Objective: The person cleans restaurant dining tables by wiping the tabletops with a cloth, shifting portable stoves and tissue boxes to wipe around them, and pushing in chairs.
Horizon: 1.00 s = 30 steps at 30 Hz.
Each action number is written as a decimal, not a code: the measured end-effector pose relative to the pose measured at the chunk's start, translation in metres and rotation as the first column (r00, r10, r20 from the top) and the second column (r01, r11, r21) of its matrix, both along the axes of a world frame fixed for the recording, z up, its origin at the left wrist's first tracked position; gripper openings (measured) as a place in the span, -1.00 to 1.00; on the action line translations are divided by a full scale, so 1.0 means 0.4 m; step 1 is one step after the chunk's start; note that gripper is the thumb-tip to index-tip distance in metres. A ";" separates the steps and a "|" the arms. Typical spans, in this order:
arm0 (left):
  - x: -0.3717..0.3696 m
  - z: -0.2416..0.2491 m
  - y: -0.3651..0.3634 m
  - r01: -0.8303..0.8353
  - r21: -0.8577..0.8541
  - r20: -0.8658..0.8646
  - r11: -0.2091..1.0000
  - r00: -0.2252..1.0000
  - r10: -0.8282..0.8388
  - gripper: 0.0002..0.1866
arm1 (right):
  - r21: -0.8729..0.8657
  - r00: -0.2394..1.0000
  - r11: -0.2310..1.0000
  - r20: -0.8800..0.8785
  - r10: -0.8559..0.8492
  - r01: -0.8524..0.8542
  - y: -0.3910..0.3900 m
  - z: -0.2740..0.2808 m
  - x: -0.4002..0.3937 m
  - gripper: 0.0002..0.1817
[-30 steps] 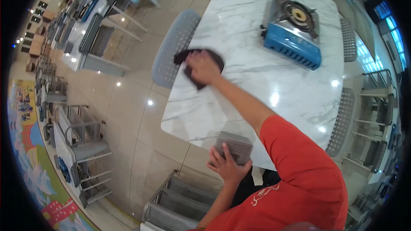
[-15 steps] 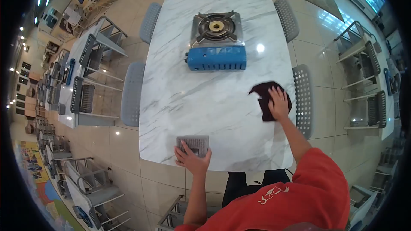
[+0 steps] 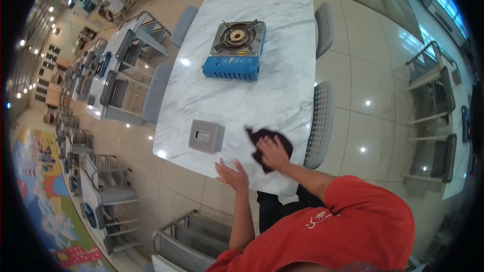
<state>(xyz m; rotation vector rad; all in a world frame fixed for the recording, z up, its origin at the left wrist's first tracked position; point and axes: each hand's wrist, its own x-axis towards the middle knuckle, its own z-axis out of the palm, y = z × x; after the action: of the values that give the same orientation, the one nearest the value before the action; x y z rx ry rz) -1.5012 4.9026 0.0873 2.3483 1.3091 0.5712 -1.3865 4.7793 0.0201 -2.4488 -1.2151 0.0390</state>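
Note:
My right hand [image 3: 274,152] presses a dark maroon cloth [image 3: 263,163] against the marble-patterned table [image 3: 242,106], close to the front right corner. The fingers lie over the cloth, and its far corner looks blurred. My left hand [image 3: 233,174] is raised at the table's front edge, fingers spread, holding nothing. Just beyond it, to the left, stands a grey tissue box [image 3: 206,136] with a textured surface and a slot in its top. No contact shows between that hand and the box.
A portable gas stove [image 3: 234,50] with a blue front stands toward the far end. Grey chairs [image 3: 320,123] line both sides of the table. Another chair [image 3: 189,239] is at the lower left. More tables with stoves [image 3: 103,64] stand on either side.
My left hand has let go of the tissue box, which now sits farther from the front edge. My right hand has swept the cloth left and nearer to me. The view has turned somewhat.

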 end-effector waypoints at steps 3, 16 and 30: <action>-0.057 0.018 -0.168 0.076 -0.053 -0.046 0.996 0.996 -0.079 -0.33 | 0.014 0.953 0.954 -0.017 0.301 -0.301 -0.071 0.010 -0.083 -0.37; -0.473 -0.128 -0.465 -0.500 -0.006 -0.021 0.866 0.866 0.500 -0.28 | 0.131 0.908 0.899 0.043 0.416 -0.418 -0.116 0.019 -0.051 -0.41; -0.756 -0.252 -1.579 -0.928 -0.372 -0.873 -0.030 0.339 0.351 -0.42 | 0.034 0.866 0.869 0.109 0.487 -0.493 -0.117 -0.007 -0.043 -0.42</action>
<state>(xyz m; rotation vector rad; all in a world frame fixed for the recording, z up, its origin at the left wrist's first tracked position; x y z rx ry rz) -1.8037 4.2712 -0.0133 0.6742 2.3052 -0.6503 -1.4038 4.7325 0.0173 -2.0466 -1.8284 0.0253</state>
